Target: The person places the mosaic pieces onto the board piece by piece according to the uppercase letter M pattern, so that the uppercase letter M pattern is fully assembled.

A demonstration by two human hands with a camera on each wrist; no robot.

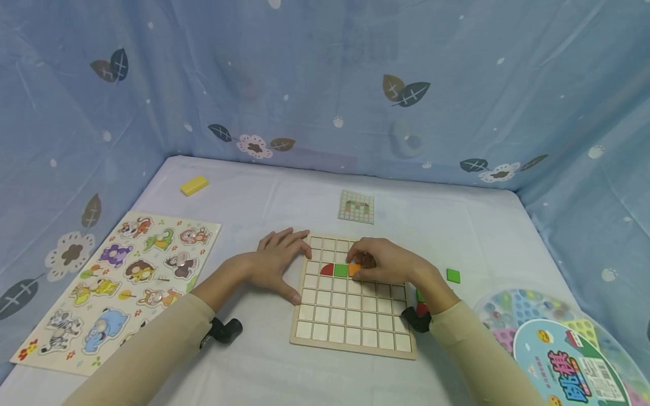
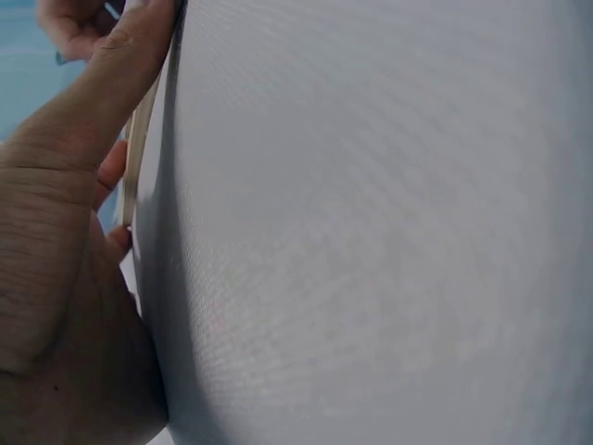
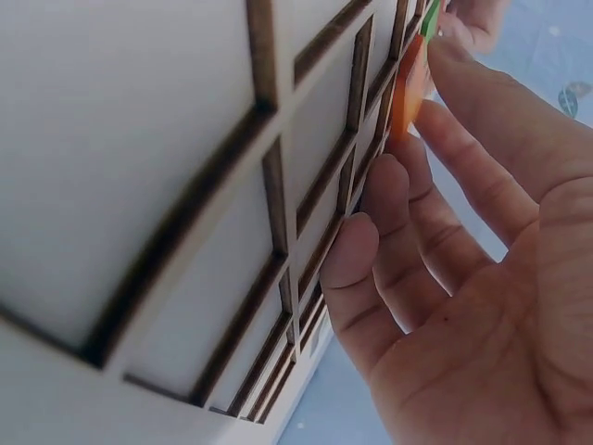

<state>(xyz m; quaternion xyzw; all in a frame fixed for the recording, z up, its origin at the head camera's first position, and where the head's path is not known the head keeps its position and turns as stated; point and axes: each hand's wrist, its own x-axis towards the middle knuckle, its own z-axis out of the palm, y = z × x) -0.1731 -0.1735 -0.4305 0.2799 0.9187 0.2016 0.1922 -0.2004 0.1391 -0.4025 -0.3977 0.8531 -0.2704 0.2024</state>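
A wooden grid board (image 1: 337, 316) lies on the white table. One row holds a red quarter-round piece (image 1: 327, 270), a green square tile (image 1: 341, 270) and an orange square tile (image 1: 354, 269), side by side. My right hand (image 1: 383, 261) pinches the orange tile between thumb and fingers; in the right wrist view that tile (image 3: 406, 97) stands tilted at the grid, other fingertips resting on the board. My left hand (image 1: 276, 262) spreads along the board's left edge, thumb and fingertips touching it. Behind the board lies a small pattern card (image 1: 356, 207) with a printed coloured grid.
A loose green tile (image 1: 453, 276) lies right of the board; red and green pieces (image 1: 421, 308) show partly behind the right wrist. An animal puzzle board (image 1: 167, 276) lies left, a yellow block (image 1: 194, 185) behind it. A round game package (image 1: 569, 361) sits at front right.
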